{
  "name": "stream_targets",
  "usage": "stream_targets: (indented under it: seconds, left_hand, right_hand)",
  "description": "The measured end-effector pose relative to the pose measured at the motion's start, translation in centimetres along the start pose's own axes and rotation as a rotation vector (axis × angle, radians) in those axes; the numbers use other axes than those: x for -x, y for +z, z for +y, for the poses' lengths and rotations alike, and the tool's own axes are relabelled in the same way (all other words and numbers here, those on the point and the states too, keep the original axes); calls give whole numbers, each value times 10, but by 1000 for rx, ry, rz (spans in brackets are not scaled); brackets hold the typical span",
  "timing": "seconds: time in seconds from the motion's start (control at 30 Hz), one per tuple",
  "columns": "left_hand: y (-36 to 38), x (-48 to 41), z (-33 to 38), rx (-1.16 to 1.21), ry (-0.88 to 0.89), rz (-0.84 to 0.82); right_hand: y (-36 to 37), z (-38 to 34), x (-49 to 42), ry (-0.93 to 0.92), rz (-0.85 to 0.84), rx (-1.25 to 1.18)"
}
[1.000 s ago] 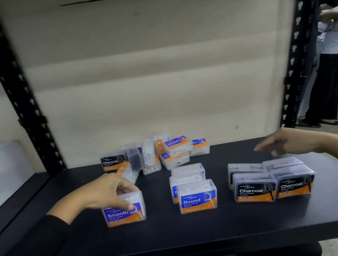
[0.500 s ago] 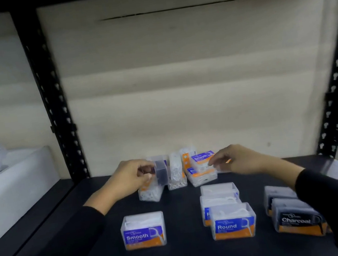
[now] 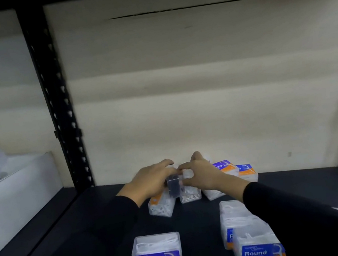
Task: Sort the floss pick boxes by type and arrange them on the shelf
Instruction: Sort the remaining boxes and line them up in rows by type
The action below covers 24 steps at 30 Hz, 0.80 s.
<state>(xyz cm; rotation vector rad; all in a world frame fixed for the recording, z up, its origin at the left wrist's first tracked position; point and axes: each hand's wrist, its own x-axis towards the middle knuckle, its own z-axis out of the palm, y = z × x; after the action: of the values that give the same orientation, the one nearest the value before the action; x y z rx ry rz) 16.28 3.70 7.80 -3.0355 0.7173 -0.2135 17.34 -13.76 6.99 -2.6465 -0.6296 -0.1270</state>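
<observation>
Shelf (image 3: pixel 97 238): dark deck fills the lower frame; black uprights stand at left and far right, the pale back panel closes the rear.
Open room: bare deck at lower left and between the front boxes; judged enough to set further rows.
Unsorted pile (image 3: pixel 216 178): mixed boxes at frame centre, against the back panel, some tipped on edge.
Sorted fronts: Smooth box (image 3: pixel 157 254) at lower centre; Round boxes (image 3: pixel 258 248) at lower right, stacked in file.
Step in hand: judged picking from the pile.
Left hand (image 3: pixel 150 181): grip closed on a dark box (image 3: pixel 174 185) standing on end.
Right hand (image 3: pixel 202 174): grip pinching a clear box (image 3: pixel 187 174) beside it.
Next move: judged lift clear, read labels, carry forward to matching groups.
Edges: front lip lies out of frame; keep rows back.
</observation>
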Motion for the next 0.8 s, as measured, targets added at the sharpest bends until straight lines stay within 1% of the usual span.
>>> stream_targets:
  seconds: [0.17, 0.27, 0.4, 0.53, 0.63, 0.8]
  left_hand:
    - [-5, 3, -6, 25, 36, 94]
    - [-10, 8, -10, 50, -15, 138]
    - [-16, 17, -10, 120, -103, 132]
    - [-24, 28, -10, 240, -204, 66]
    - [-26, 36, -11, 323, -270, 1]
    - [-22, 45, -8, 328, -298, -99]
  right_hand:
    - [-9, 6, 3, 31, 49, -81]
    - [-20, 11, 13, 89, 68, -158]
    - [-32, 12, 28, 113, 16, -224]
    - [-37, 16, 40, 157, -14, -277]
    - [-38, 17, 47, 179, -84, -369]
    - [-30, 6, 52, 130, -141, -326]
